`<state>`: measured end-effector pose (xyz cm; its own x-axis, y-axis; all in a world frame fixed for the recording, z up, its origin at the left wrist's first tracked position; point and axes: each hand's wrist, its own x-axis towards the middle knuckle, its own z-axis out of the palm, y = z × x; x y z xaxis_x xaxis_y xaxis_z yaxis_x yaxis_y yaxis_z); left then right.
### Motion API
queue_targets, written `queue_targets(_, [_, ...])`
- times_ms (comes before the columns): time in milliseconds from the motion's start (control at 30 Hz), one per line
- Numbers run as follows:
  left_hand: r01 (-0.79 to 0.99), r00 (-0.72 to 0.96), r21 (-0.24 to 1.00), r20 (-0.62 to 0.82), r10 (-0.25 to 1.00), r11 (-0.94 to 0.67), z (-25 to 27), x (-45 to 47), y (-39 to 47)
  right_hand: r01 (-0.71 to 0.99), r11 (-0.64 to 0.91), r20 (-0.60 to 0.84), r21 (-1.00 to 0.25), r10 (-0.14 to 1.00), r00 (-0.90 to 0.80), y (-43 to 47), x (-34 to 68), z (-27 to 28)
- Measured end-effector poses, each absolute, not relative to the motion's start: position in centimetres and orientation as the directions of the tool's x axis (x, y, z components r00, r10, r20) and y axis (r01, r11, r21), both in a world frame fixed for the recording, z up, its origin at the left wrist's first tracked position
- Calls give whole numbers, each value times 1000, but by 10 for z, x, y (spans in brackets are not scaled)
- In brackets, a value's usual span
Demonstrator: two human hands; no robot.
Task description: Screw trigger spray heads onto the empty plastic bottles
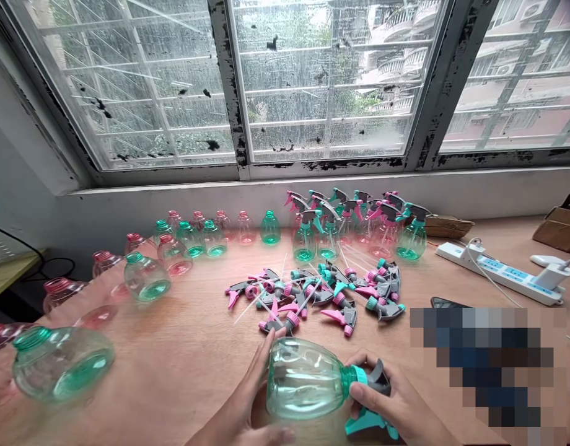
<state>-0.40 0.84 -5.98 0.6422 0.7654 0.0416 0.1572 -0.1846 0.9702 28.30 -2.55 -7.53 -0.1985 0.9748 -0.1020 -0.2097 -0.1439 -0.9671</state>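
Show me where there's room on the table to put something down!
The biggest bare patch of table lies between the front-left green bottle and the left hand. A smaller one lies between the spray heads and the power strip. Those heads and the spray-topped bottles by the wall are crowded. The blurred corner I can't judge.

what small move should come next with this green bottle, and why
Perhaps turn the teal collar a little tighter: the right hand grips it on the sideways green bottle, the left hand is by the bottle's base, and the collar's tightness cannot be seen.
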Motion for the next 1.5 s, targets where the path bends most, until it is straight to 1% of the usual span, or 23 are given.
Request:
queue_targets(100, [130,659,979,35,751,-160,-62,-6,10,-202,-133,-92,-970,975,-201,-25,283,-75])
queue_targets(233, [177,625,953,83,776,-245,-59,-3,6,-215,-135,-91,-967,975,-202,-24,284,-74])
queue_targets(367, [220,584,946,67,809,-238,-51,1,2,-214,-129,-86,-968,976,-199,-25,283,-75])
queue_targets(433, [189,600,960,52,798,-205,-51,0,2,-205,-124,-84,-971,978,-193,-25,283,-75])
queue_targets(533, [134,618,973,68,783,-190,-54,-2,5,-192,-120,-84,-974,979,-186,-26,283,-75])
queue_targets(700, [230,623,925,100,776,-303,-57,-4,7,-197,-133,-95,-971,977,-192,-25,283,-74])
queue_targets(767, [244,625,914,107,773,-325,-55,-4,5,-200,-133,-94,-971,976,-194,-25,283,-74])
queue_targets(833, [240,612,921,100,784,-305,-53,-4,4,-203,-129,-90,-971,977,-193,-24,283,-75])
queue_targets(967, [175,613,964,51,788,-198,-52,-3,3,-226,-131,-86,-965,976,-199,-24,282,-76])
queue_targets(1033, [187,612,964,34,790,-187,-51,-2,3,-225,-136,-91,-965,976,-197,-24,282,-76])
queue_targets(1267, [287,569,908,94,817,-304,-47,1,-2,-203,-144,-100,-968,972,-211,-25,283,-72])
queue_targets(1333, [301,578,890,116,808,-343,-49,2,-1,-203,-181,-130,-962,962,-241,-27,283,-73])
queue_targets(1400, [279,596,868,179,783,-410,-53,3,0,-220,-249,-181,-943,941,-286,-29,285,-74])
queue_targets(1500, [257,609,773,337,718,-580,-60,4,-2,-244,-323,-239,-914,917,-318,-32,289,-79])
